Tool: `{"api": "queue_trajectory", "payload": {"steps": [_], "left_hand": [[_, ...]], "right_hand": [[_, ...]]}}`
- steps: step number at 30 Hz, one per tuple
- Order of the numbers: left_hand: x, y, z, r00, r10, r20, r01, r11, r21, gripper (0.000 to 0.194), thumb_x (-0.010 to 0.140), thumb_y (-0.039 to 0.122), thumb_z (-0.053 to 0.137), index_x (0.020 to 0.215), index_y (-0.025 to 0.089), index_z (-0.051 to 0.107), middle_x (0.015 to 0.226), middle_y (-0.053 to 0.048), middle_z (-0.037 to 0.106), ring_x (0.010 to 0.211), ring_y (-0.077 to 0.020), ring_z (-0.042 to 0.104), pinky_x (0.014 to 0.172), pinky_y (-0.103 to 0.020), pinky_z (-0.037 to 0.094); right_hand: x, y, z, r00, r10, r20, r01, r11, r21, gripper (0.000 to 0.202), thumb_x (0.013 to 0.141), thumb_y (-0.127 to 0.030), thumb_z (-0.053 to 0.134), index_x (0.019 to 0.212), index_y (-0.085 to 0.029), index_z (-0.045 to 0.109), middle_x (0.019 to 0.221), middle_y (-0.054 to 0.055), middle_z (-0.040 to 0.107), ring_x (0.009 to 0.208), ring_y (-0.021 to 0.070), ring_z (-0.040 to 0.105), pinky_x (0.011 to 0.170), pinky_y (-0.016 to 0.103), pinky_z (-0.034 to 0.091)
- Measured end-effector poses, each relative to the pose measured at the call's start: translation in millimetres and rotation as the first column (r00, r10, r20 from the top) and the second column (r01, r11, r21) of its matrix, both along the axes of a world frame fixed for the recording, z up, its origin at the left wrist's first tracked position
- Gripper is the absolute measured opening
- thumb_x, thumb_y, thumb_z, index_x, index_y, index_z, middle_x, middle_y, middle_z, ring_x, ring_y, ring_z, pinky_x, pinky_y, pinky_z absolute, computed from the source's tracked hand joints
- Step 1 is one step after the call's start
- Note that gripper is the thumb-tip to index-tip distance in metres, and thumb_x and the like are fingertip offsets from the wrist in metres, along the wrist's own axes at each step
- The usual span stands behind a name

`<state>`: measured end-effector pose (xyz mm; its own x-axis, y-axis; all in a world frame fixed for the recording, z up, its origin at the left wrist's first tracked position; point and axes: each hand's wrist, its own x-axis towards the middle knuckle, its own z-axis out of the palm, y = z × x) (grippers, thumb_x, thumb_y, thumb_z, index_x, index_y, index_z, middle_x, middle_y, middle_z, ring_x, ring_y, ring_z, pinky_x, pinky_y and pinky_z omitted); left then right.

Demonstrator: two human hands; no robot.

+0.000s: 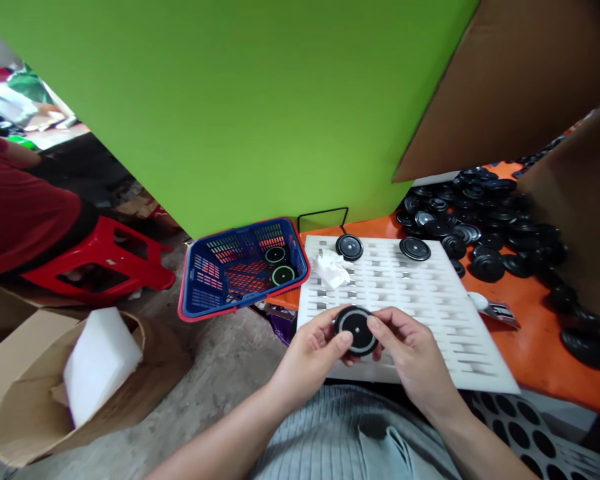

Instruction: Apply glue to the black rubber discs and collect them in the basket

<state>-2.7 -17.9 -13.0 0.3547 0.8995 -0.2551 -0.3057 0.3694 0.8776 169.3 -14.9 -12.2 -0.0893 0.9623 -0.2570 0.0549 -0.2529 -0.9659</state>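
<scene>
Between my two hands is a black round disc [359, 341] with a grey ring on its face and a small dot at its centre. My left hand [313, 350] grips its left edge, thumb on the face. On the other side my right hand [407, 347] pinches the right edge with thumb and fingers. Beneath them lies a white slotted foam board [470, 340]. Two more black discs rest on its far part, one at the left [349, 247] and another at the right [415, 249]. A crumpled white tissue [333, 268] lies near the left one.
A blue basket [205, 287] with red trim, holding two discs, stands left of the board. Many black discs [490, 233] are heaped on the orange table [535, 347] at right, near a tube [497, 311]. A green panel [260, 113] rises behind. Someone in red sits at left.
</scene>
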Motion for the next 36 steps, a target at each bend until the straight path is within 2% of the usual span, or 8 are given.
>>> {"api": "queue_trajectory", "payload": {"steps": [4,10,14,17,25,31,33,36], "left_hand": [[-1,-4,1.4,0.991,-0.002,-0.137,-0.002,0.999,-0.032,0.045,0.084,0.033,0.070,0.120,0.013,0.055,0.082,-0.005,0.067,0.061,-0.0119,0.060,0.057,-0.023,0.048],[-52,25,46.3,0.926,0.028,-0.376,0.030,0.989,0.148,0.030,0.086,0.036,0.063,0.106,0.013,0.060,0.083,-0.005,0.066,0.066,-0.0130,0.061,0.059,-0.024,0.051],[-115,75,73.2,0.795,0.030,-0.606,0.089,0.982,0.166,0.036,0.084,0.040,0.064,0.109,0.015,0.060,0.079,-0.003,0.067,0.061,-0.0127,0.060,0.061,-0.025,0.051],[-159,111,66.8,0.449,-0.094,-0.889,0.186,0.982,-0.009,0.031,0.081,0.035,0.062,0.105,0.017,0.062,0.077,-0.001,0.066,0.062,-0.0132,0.061,0.058,-0.023,0.048],[-169,138,31.5,0.248,-0.153,-0.957,0.230,0.968,-0.095,0.017,0.061,0.020,0.071,0.077,0.014,0.068,0.060,-0.003,0.066,0.067,-0.0213,0.065,0.062,-0.026,0.047],[-120,82,82.3,0.428,0.238,-0.872,0.135,0.937,0.321,0.041,0.088,0.041,0.054,0.123,0.019,0.058,0.115,-0.009,0.070,0.103,-0.0224,0.065,0.087,-0.031,0.050],[-95,58,84.0,0.749,0.069,-0.659,0.152,0.950,0.273,0.039,0.087,0.039,0.060,0.119,0.017,0.061,0.107,-0.010,0.072,0.091,-0.0214,0.068,0.082,-0.033,0.053],[-59,35,65.3,0.869,-0.116,-0.481,0.226,0.958,0.176,0.032,0.085,0.031,0.066,0.114,0.015,0.065,0.104,-0.010,0.072,0.091,-0.0198,0.068,0.083,-0.032,0.053]], "right_hand": [[-2,6,-5.7,0.997,-0.054,-0.051,0.055,0.998,0.015,0.029,0.086,-0.047,0.066,0.084,-0.019,0.065,0.070,0.000,0.064,0.060,0.0113,0.056,0.061,0.025,0.049],[-32,41,29.6,0.962,0.273,0.001,-0.272,0.957,0.103,0.028,0.083,-0.047,0.067,0.081,-0.018,0.063,0.063,-0.001,0.062,0.058,0.0131,0.061,0.059,0.027,0.053],[-41,91,39.2,0.859,0.274,0.433,-0.423,0.856,0.297,0.031,0.092,-0.045,0.051,0.103,-0.019,0.065,0.090,0.005,0.072,0.079,0.0175,0.069,0.073,0.031,0.057],[-27,132,26.4,0.755,0.082,0.650,-0.397,0.846,0.355,0.040,0.089,-0.029,0.054,0.126,-0.017,0.059,0.125,0.014,0.064,0.114,0.0283,0.061,0.098,0.045,0.049],[-5,175,0.0,0.458,0.183,0.870,-0.633,0.754,0.175,0.076,0.062,-0.006,0.064,0.135,-0.025,0.055,0.144,0.008,0.053,0.121,0.0296,0.057,0.100,0.036,0.045],[7,172,5.7,0.351,0.087,0.932,-0.588,0.796,0.147,0.057,0.079,-0.018,0.055,0.135,-0.018,0.052,0.130,0.015,0.061,0.107,0.0310,0.064,0.084,0.036,0.048],[9,172,3.2,0.332,0.107,0.937,-0.610,0.782,0.127,0.064,0.076,-0.019,0.059,0.139,-0.018,0.048,0.134,0.015,0.059,0.111,0.0307,0.062,0.085,0.035,0.048],[7,175,-1.3,0.327,0.138,0.935,-0.637,0.763,0.110,0.072,0.069,-0.019,0.067,0.139,-0.016,0.049,0.136,0.016,0.057,0.116,0.0305,0.059,0.090,0.033,0.046]]}}
